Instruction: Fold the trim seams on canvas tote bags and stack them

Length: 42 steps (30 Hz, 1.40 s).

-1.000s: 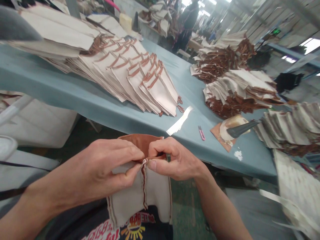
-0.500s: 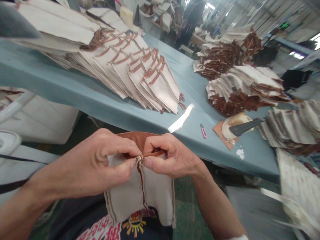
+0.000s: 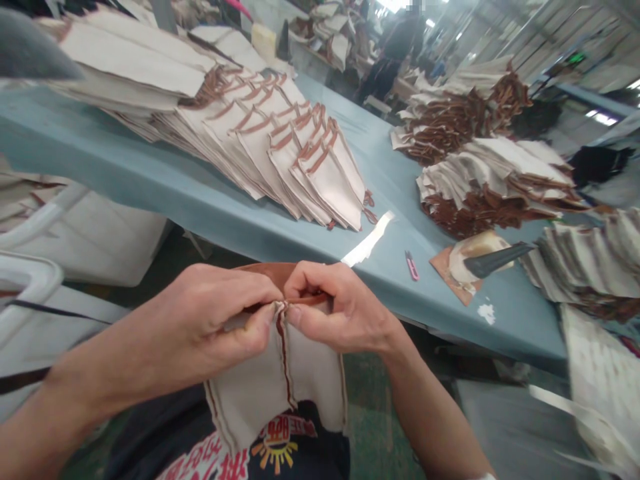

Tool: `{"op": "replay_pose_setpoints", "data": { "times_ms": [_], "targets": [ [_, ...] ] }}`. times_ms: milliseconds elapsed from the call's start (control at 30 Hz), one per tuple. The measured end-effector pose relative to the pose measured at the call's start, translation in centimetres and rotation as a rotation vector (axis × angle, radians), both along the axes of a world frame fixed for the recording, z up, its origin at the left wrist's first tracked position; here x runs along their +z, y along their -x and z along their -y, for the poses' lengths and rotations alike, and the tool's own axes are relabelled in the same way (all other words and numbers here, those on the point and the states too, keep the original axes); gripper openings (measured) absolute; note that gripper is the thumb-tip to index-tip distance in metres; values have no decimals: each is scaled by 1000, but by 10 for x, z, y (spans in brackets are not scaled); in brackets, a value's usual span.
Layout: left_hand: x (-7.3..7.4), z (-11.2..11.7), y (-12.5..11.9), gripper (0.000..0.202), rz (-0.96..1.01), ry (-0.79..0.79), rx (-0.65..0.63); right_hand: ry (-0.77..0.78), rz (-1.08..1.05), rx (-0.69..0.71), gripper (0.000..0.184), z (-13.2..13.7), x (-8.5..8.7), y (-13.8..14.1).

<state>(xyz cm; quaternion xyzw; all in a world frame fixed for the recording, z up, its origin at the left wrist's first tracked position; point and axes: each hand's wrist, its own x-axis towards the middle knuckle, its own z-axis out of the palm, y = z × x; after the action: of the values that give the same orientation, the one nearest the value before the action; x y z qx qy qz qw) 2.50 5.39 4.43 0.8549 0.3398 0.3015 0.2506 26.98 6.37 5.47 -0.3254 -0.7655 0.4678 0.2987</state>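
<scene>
Between my hands hangs a sewn fabric piece (image 3: 315, 367), off-white with a brown edge along its top and a brown seam down the middle. My left hand (image 3: 220, 310) pinches the top edge just left of that seam with thumb and forefinger. Right beside it, my right hand (image 3: 335, 307) grips the brown edge, its thumb pressed close to the seam. The fingertips of both hands almost meet there. The piece hangs in front of my dark printed shirt (image 3: 310, 447), and its far side is mostly hidden.
A blue table (image 3: 200, 213) lies ahead, bearing overlapping sewn pieces (image 3: 330, 177), a white strip (image 3: 370, 239), pink thread snips (image 3: 411, 265) and a glue container with a dark-handled tool (image 3: 500, 260). Brown-edged stacks (image 3: 470, 187) stand at right. White bins (image 3: 105, 233) are at left; a person (image 3: 395, 47) is behind.
The view has shifted slightly, so the table's contents sit a little lower and further right. Both hands keep their pinch at the seam, with barely any movement of the fabric.
</scene>
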Motion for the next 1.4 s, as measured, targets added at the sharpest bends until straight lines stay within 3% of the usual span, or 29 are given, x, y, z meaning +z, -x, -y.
{"op": "replay_pose_setpoints", "data": {
  "times_ms": [133, 233, 400, 633, 833, 933, 1233, 1400],
  "targets": [
    [2, 5, -5, 29, 45, -23, 13, -373, 66, -82, 7, 3, -3, 2],
    [3, 7, -6, 29, 104, 47, 19, -449, 14, -60, 5, 4, -7, 4],
    [3, 4, -5, 28, 205, 205, -5, -321, -34, -50, 20, 2, -16, 12],
    [-7, 1, 2, 29, 275, 336, 4, -118, -86, 9, 22, -3, -20, 17],
    [-6, 5, 4, 31, 204, 328, 31, -185, -2, -72, 11, 3, -15, 20],
    [-3, 7, 3, 34, 174, 294, 47, -184, -6, -65, 15, 3, -12, 23],
    [4, 7, 13, 31, 261, 567, -131, 262, -65, 152, 41, 0, -10, 26],
    [-7, 5, 13, 26, 334, 671, -79, 190, -62, 175, 44, -1, -18, 27]
  ]
}}
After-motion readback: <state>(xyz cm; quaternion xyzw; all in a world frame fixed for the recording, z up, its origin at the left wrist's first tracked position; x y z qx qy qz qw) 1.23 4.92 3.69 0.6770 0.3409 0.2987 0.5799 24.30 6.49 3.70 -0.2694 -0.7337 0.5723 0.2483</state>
